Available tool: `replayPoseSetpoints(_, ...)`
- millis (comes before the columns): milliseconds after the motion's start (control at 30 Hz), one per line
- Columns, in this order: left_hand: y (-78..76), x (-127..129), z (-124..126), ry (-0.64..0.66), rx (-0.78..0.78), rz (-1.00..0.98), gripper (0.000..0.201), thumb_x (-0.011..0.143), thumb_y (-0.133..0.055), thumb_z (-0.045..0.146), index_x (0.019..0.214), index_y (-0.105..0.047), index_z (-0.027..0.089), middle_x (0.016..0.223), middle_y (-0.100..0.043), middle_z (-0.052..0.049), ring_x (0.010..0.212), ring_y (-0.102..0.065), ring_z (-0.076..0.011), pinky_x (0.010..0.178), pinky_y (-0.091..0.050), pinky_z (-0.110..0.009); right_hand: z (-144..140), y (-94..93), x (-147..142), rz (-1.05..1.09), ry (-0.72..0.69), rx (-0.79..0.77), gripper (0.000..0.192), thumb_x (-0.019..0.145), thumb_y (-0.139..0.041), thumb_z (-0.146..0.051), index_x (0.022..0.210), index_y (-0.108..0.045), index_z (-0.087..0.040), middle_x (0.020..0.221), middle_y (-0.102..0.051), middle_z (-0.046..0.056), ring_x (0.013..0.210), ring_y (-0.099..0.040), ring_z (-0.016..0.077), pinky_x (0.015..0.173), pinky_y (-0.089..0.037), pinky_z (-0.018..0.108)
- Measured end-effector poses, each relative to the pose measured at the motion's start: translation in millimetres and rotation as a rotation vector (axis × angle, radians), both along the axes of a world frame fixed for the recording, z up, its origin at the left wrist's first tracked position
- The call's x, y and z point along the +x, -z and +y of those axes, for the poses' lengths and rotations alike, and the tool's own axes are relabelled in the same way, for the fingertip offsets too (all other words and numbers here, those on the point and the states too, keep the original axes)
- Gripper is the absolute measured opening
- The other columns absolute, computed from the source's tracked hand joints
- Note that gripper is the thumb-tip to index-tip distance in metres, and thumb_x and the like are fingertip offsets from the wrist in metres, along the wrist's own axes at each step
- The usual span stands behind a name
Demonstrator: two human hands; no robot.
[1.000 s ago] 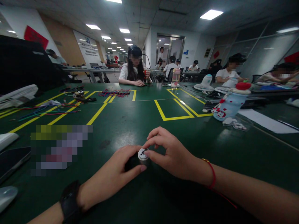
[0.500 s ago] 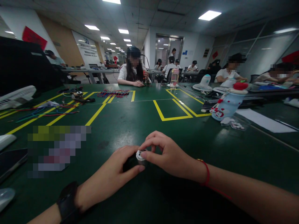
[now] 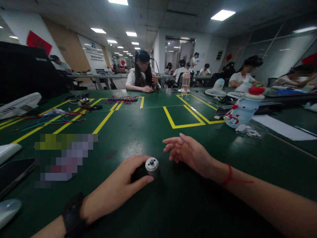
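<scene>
A small cylindrical metal motor [image 3: 152, 167] stands upright on the green table, its silver top with a short central shaft and dark holes facing up. My left hand [image 3: 123, 185] is curled round it, the thumb at the near side and the forefinger behind; the other fingers are partly hidden. To the right of the motor, my right hand [image 3: 189, 153] hovers with its fingers apart and loosely bent. It holds nothing and does not touch the motor.
The green table [image 3: 138, 132] carries yellow tape lines. Loose wires [image 3: 121, 99], a blue bottle [image 3: 242, 110], white paper [image 3: 282, 127], a phone [image 3: 15, 173] and a mouse [image 3: 8, 211] lie around. Across the table sits a person [image 3: 141, 72].
My right hand has let go of the motor's top and drawn back to the right, its fingers opening. The left hand stays round the motor. The view has shifted slightly.
</scene>
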State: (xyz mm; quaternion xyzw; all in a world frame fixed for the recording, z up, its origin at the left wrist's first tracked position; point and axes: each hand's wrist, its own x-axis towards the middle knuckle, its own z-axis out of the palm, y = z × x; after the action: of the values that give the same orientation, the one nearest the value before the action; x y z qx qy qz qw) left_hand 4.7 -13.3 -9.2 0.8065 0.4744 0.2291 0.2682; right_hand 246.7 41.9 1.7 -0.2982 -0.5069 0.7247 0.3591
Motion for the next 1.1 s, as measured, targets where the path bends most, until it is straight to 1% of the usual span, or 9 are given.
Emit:
replayPoseSetpoints(100,1.1,-2,-1,-0.005,-0.011,0.003,0.038,0.088,-0.059,0.042,0.124,-0.046,0.039,0.123,-0.058,0.004,0.109,-0.056,-0.0206,0.097,-0.044,-0.037,10,0.6,13,-0.052,0.156,0.017,0.047,0.094,-0.035,-0.047,0.093,-0.067,-0.014,0.082,-0.062,0.007,0.066,-0.055,0.0141,0.060,-0.040,0.027)
replayPoseSetpoints(200,1.2,-2,0,-0.007,-0.027,0.007,0.038,0.088,-0.059,0.043,0.123,-0.046,0.039,0.123,-0.058,0.004,0.110,-0.055,-0.0211,0.099,-0.043,-0.038,14,4.6,16,-0.123,0.280,0.047,0.041,0.092,-0.043,-0.046,0.086,-0.067,-0.013,0.076,-0.061,0.005,0.062,-0.054,0.0130,0.059,-0.039,0.027)
replayPoseSetpoints(433,0.7,-3,0,0.002,-0.040,0.009,0.038,0.088,-0.058,0.043,0.123,-0.047,0.037,0.123,-0.057,0.002,0.111,-0.055,-0.0223,0.099,-0.043,-0.039,8,8.4,8,-0.236,0.322,0.172,0.039,0.090,-0.046,-0.045,0.080,-0.067,-0.013,0.072,-0.062,0.005,0.060,-0.055,0.0122,0.058,-0.040,0.027)
replayPoseSetpoints(600,3.3,-5,0,-0.012,-0.047,0.020,0.037,0.088,-0.058,0.044,0.123,-0.047,0.039,0.122,-0.058,0.004,0.110,-0.055,-0.0211,0.099,-0.043,-0.037,8,7.7,9,-0.270,0.314,0.210,0.041,0.093,-0.043,-0.045,0.081,-0.067,-0.013,0.072,-0.062,0.004,0.060,-0.055,0.0117,0.057,-0.041,0.026)
replayPoseSetpoints(700,3.4,-4,1,-0.007,-0.031,0.020,0.039,0.088,-0.059,0.043,0.124,-0.045,0.041,0.124,-0.056,0.005,0.111,-0.054,-0.0202,0.099,-0.042,-0.037,6,6.1,6,-0.338,0.285,0.304,0.039,0.094,-0.043,-0.042,0.083,-0.067,-0.013,0.073,-0.062,0.003,0.062,-0.054,0.0115,0.058,-0.041,0.026)
replayPoseSetpoints(867,0.5,-1,1,0.013,-0.015,0.021,0.035,0.088,-0.058,0.041,0.122,-0.047,0.037,0.117,-0.059,0.004,0.106,-0.056,-0.0192,0.096,-0.044,-0.036,-7,-2.5,-9,-0.406,0.109,0.440,0.023,0.090,-0.052,-0.031,0.087,-0.067,-0.014,0.080,-0.065,0.003,0.067,-0.055,0.0114,0.062,-0.043,0.025)
replayPoseSetpoints(967,0.4,1,2,0.034,-0.022,0.010,0.038,0.089,-0.059,0.038,0.124,-0.045,0.037,0.118,-0.058,0.004,0.107,-0.055,-0.0186,0.097,-0.044,-0.036,-18,-8.8,-18,-0.454,0.048,0.587,0.020,0.090,-0.052,-0.027,0.096,-0.068,-0.017,0.092,-0.065,0.004,0.076,-0.057,0.0129,0.069,-0.045,0.026)
replayPoseSetpoints(1033,1.2,1,2,0.044,-0.025,0.000,0.040,0.089,-0.059,0.037,0.126,-0.044,0.037,0.119,-0.058,0.004,0.107,-0.055,-0.0182,0.097,-0.044,-0.037,-23,-11.2,-23,-0.493,0.049,0.707,0.019,0.088,-0.056,-0.023,0.100,-0.069,-0.019,0.097,-0.064,0.004,0.081,-0.057,0.0132,0.073,-0.045,0.026)
replayPoseSetpoints(1100,2.1,2,3,0.045,-0.024,-0.008,0.040,0.089,-0.059,0.036,0.126,-0.044,0.036,0.118,-0.059,0.003,0.106,-0.056,-0.0183,0.097,-0.045,-0.038,-26,-12.2,-27,-0.509,0.068,0.776,0.017,0.085,-0.060,-0.021,0.099,-0.069,-0.020,0.099,-0.062,0.003,0.081,-0.057,0.0121,0.072,-0.045,0.025)
